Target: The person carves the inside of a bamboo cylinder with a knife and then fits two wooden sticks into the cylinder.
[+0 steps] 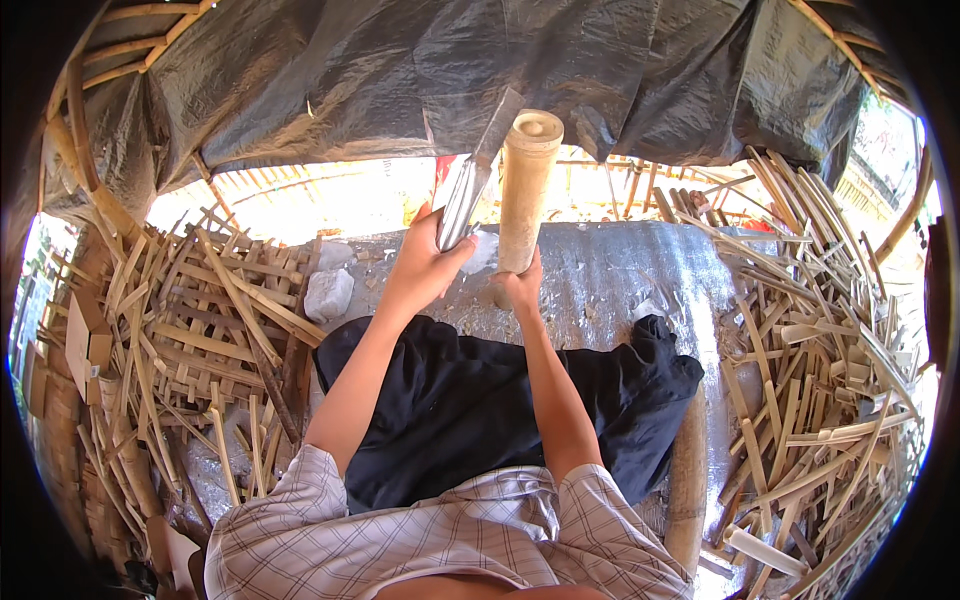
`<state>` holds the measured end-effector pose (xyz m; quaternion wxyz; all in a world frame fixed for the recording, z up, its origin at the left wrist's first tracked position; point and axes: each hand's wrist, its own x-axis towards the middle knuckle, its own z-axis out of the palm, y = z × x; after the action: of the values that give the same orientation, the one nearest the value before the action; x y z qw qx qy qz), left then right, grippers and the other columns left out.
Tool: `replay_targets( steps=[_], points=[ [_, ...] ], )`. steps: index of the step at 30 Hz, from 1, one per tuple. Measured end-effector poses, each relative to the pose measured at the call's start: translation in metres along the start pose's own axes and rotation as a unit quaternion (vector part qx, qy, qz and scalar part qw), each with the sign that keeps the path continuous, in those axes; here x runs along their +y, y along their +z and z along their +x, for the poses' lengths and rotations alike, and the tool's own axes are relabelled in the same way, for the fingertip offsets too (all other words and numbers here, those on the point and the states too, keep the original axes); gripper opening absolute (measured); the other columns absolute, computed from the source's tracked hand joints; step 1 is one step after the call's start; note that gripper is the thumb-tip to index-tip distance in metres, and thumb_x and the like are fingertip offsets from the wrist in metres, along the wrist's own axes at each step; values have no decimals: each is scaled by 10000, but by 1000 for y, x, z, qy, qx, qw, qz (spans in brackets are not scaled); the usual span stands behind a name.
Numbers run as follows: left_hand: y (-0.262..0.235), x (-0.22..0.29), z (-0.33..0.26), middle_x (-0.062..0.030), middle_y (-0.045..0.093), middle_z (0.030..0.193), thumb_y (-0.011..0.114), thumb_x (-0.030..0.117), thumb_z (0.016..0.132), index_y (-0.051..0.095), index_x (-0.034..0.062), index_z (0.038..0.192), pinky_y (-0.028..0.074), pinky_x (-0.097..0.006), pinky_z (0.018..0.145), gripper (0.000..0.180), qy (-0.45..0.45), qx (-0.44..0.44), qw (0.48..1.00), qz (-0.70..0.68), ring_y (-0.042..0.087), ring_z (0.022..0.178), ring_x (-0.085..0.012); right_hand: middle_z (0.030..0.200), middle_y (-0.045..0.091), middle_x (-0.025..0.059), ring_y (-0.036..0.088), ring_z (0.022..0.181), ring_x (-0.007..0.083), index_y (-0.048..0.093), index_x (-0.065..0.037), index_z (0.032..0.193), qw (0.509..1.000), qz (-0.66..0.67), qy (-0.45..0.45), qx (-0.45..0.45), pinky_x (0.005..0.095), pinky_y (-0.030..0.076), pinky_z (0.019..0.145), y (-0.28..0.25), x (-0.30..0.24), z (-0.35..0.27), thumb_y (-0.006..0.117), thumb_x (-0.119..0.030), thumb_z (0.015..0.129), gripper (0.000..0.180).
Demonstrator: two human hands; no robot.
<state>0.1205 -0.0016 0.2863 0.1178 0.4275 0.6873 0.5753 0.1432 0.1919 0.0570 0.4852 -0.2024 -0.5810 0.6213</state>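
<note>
Nearest to us, across our lap, a black cloth [470, 400] lies spread below our checked sleeves. Above it our left hand [425, 265] is clenched around the handle of a broad steel-bladed knife [470, 185], the blade slanting up and to the right until its tip comes close beside the top of the post. Our right hand [520, 288] wraps its fingers around the foot of a pale, round bamboo section [525, 190], holding it upright on the silvery sheet-covered surface [620, 280].

We judge the bamboo stiff, hollow and fairly light, with a smooth skin that may slip, so a low grip near the base, well under the blade, seems the safe place to hold it. It should split readily along the grain and leave sharp edges. The knife looks heavy; we keep to its handle.

Left of us sits a heap of woven bamboo strips [210, 320], right of us a pile of split bamboo slats [810, 380]. Farthest off hangs a dark plastic tarpaulin [400, 70].
</note>
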Motion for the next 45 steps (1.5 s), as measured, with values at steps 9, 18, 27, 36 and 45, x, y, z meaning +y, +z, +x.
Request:
replay_targets(
  steps=[9,18,27,36,45],
  points=[
    [5,-5,-5,-222,637,787,663,123,942,536,-29,1152,494,-434,661,288,113,90,964,225,663,711,-372,969,676,67,626,907,206,574,-34,1087,1000,6,2,9,353,522,827,2,-8,-4,768,15,508,613],
    [1,9,-6,-272,641,880,620,108,949,509,-35,1197,493,-495,747,306,77,45,965,248,638,817,-474,982,678,69,630,925,207,577,-37,1091,1000,20,4,2,358,521,830,1,-11,-5,757,29,496,625],
    [-14,9,-5,-61,559,759,615,118,965,553,-8,1174,468,-344,517,252,80,-28,982,170,547,537,-182,1001,677,66,635,936,205,574,-34,1136,1000,13,-24,-2,358,522,854,-6,-2,-3,775,15,498,670],
    [-23,-11,-30,44,412,564,632,37,971,499,60,934,283,-226,335,140,-149,-215,904,-339,354,358,-40,1023,675,64,640,943,215,568,-36,1191,998,-15,-45,-39,357,519,877,-17,1,-12,796,27,527,705],
    [22,-206,-71,54,412,576,639,84,978,523,90,874,277,-252,362,156,-283,-10,870,-404,359,385,-38,1096,689,84,651,1049,194,647,-19,1193,985,-102,-52,-126,348,532,905,-50,-7,-45,914,-62,647,609]
  ],
)
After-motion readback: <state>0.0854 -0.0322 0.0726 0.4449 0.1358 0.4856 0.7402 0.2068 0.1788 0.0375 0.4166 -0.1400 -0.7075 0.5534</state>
